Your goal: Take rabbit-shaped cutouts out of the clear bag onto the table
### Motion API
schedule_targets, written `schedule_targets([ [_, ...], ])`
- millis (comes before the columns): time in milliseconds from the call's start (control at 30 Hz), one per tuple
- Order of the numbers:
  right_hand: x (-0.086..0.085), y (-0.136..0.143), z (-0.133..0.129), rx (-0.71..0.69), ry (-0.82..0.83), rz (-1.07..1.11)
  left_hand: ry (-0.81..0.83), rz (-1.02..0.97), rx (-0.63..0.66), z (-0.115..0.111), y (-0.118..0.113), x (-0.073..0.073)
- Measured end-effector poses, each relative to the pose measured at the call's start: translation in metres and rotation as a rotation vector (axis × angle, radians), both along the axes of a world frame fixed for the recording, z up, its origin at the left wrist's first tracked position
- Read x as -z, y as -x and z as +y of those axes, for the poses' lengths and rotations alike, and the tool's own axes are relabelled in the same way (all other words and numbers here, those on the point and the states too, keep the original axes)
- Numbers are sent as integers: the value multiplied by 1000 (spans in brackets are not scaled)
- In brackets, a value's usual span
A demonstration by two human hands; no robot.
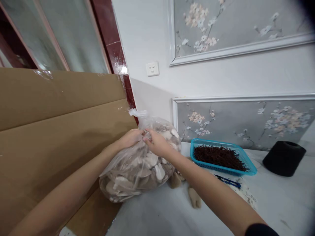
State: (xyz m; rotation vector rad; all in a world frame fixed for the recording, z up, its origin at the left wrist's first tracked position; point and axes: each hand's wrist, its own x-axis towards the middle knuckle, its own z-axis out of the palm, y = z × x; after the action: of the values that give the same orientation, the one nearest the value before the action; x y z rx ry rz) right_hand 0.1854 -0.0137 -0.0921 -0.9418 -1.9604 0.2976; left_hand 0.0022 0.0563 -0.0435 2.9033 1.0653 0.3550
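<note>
A large clear plastic bag full of flat beige and white pieces stands on the grey surface against the cardboard. Both hands are at its gathered neck. From the left, my left hand pinches the plastic, its fingertips partly hidden in the folds. My right hand grips the plastic just beside it, thumb and fingers closed, and the two hands nearly touch. Above them the loose end of the bag sticks up, twisted toward the upper left.
Cardboard rises along the left. A blue basket of dark brown strips, a black thread cone, blue snips and beige pieces lie right of the bag. Behind is a white wall with floral panels.
</note>
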Motion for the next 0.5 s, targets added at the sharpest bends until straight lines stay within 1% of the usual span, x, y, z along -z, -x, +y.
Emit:
schedule_targets([
  [33, 3, 4, 10, 14, 62, -31, 8, -22, 6, -1, 1, 0],
  [100, 11, 8, 25, 4, 124, -83, 25, -42, -13, -2, 5, 1],
  [200, 26, 8, 38, -9, 127, -111, 22, -60, -64, 1, 11, 3],
  [333, 41, 5, 49, 30, 140, -74, -8, -56, -90, 9, 17, 8],
  [400, 46, 4, 54, 48, 150, -50, -38, -58, -87, 11, 18, 11],
  [500, 51, 4, 62, 53, 159, -21, -68, -27, -37, 9, 16, 14],
])
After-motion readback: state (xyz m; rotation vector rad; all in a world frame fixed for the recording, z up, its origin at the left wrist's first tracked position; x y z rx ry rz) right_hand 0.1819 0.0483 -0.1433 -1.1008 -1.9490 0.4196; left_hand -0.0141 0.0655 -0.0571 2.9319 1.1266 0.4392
